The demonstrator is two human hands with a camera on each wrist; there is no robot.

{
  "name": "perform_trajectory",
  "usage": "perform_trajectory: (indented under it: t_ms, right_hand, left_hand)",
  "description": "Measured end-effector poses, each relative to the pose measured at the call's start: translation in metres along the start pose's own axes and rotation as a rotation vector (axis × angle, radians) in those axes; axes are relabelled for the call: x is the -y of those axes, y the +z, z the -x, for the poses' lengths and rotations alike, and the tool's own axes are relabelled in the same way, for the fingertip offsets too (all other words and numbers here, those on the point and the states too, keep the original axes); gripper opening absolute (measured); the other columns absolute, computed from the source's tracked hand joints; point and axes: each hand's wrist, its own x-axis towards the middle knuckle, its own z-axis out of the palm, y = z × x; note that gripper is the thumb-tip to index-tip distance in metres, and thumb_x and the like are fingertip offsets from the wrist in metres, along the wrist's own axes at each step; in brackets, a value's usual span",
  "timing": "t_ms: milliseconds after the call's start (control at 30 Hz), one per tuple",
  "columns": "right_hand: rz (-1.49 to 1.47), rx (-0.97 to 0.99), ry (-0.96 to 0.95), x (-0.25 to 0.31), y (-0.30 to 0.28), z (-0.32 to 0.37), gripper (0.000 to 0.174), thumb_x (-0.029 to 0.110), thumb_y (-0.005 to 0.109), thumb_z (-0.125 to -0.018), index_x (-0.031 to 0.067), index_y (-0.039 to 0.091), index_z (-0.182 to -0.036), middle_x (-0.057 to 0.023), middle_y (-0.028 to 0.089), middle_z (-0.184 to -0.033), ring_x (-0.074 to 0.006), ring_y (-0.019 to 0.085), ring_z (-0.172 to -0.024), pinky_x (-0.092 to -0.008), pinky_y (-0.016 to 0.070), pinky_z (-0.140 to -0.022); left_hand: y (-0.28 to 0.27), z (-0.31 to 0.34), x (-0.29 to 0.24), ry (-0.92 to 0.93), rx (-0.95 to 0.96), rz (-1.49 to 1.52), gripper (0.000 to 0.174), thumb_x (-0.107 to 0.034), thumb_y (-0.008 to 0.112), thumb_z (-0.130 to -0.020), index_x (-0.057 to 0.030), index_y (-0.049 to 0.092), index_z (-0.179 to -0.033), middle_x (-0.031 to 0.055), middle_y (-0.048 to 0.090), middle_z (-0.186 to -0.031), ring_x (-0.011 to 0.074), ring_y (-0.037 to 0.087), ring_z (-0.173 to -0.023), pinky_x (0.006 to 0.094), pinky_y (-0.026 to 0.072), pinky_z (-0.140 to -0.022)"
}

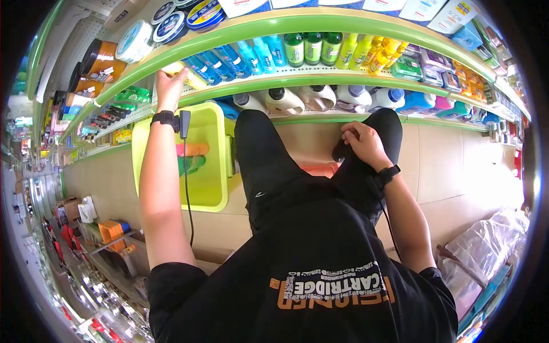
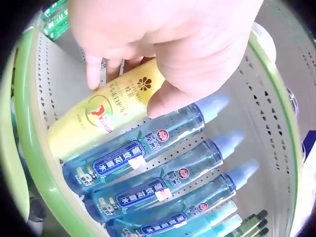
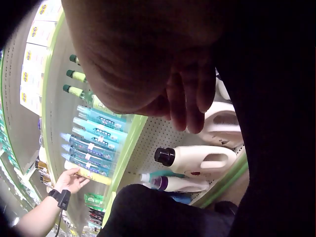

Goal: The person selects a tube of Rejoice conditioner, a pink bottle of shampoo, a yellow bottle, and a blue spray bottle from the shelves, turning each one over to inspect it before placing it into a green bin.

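Note:
My left hand point(image 1: 170, 90) reaches onto the middle shelf and holds a pale yellow bottle point(image 2: 81, 121), thumb on one side and fingers on the other. Printed lettering and a small red figure show on the bottle, which stands at the end of the row beside several clear blue spray bottles point(image 2: 163, 182). My right hand point(image 1: 366, 144) rests on my right knee with its fingers loosely bent and nothing in it. From the right wrist view, that hand point(image 3: 148, 54) hangs dark in front of the shelves.
A yellow-green basket point(image 1: 218, 197) stands on the floor at my left, with orange and green items inside. Large cream detergent bottles point(image 1: 284, 102) fill the bottom shelf. The green shelf edge point(image 1: 286, 24) runs above the bottles. Plastic-wrapped goods point(image 1: 486, 246) lie behind right.

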Motion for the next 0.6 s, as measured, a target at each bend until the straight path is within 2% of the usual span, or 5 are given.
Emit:
perform_trajectory:
  t_ms: [167,367,433,500,600]
  right_hand:
    - [0.009,0.003,-0.008,0.004,-0.001,0.001,0.018,0.013,0.064,-0.095,0.0026,0.072,-0.108,-0.0135,0.077,-0.093,-0.0290,0.076,-0.087,-0.0399,0.0591,-0.081]
    - [-0.015,0.035,-0.004,0.009,-0.001,-0.001,0.019,0.013,0.064,-0.096,0.0027,0.071,-0.110,-0.0129,0.078,-0.094,-0.0283,0.077,-0.089,-0.0389,0.0592,-0.083]
    - [-0.008,0.037,-0.008,0.011,-0.001,-0.001,0.019,0.013,0.063,-0.096,0.0028,0.071,-0.110,-0.0130,0.078,-0.094,-0.0281,0.077,-0.089,-0.0389,0.0592,-0.083]
    - [0.001,0.039,-0.011,0.011,0.000,0.000,0.019,0.012,0.063,-0.096,0.0028,0.071,-0.110,-0.0131,0.078,-0.094,-0.0278,0.077,-0.089,-0.0389,0.0591,-0.083]
    - [0.013,0.024,0.004,0.007,-0.001,-0.002,0.018,0.012,0.064,-0.095,0.0030,0.071,-0.109,-0.0132,0.078,-0.093,-0.0282,0.077,-0.088,-0.0386,0.0591,-0.082]
  left_hand:
    - [0.000,0.013,-0.002,-0.045,-0.010,0.022,0.051,-0.010,0.084,-0.089,-0.0001,0.057,-0.131,0.0118,0.070,-0.126,0.0205,0.068,-0.114,0.0354,0.0509,-0.102]
    - [-0.005,0.039,0.016,0.054,-0.115,0.155,0.056,-0.007,0.084,-0.089,0.0001,0.055,-0.136,0.0121,0.067,-0.132,0.0210,0.064,-0.122,0.0355,0.0465,-0.109]
    - [-0.012,0.044,0.024,0.011,-0.111,0.141,0.059,-0.005,0.083,-0.089,0.0007,0.054,-0.140,0.0118,0.065,-0.137,0.0207,0.061,-0.126,0.0348,0.0444,-0.111]
    - [-0.019,0.057,0.029,-0.124,-0.079,0.323,0.060,-0.003,0.082,-0.089,0.0017,0.053,-0.141,0.0108,0.064,-0.138,0.0203,0.060,-0.127,0.0343,0.0442,-0.111]
    - [-0.023,0.079,0.009,-0.040,-0.188,0.302,0.053,0.000,0.079,-0.091,0.0008,0.055,-0.139,0.0100,0.065,-0.137,0.0190,0.061,-0.126,0.0340,0.0469,-0.108]
